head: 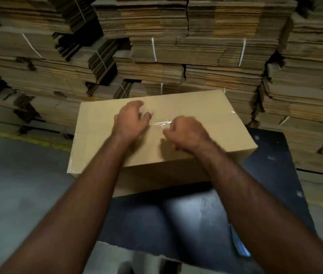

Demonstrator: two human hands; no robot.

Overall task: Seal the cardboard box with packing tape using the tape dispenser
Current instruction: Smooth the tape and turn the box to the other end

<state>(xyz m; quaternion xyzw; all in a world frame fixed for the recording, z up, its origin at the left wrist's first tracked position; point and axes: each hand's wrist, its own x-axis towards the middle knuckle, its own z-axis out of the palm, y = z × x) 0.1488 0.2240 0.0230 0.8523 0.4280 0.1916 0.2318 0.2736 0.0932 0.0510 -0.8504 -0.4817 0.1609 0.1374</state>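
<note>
Dim, warm light from above; a glare patch shines on the dark worktop [188, 212]. Both hands [131, 121] are motion-blurred, the tape [159, 123] glints, and wide-angle bending curves the edges.

Strapped flat cardboard stacks [196, 46] behind

Right hand [186, 133] blurred; grip on tape [159, 123] unclear.
</note>
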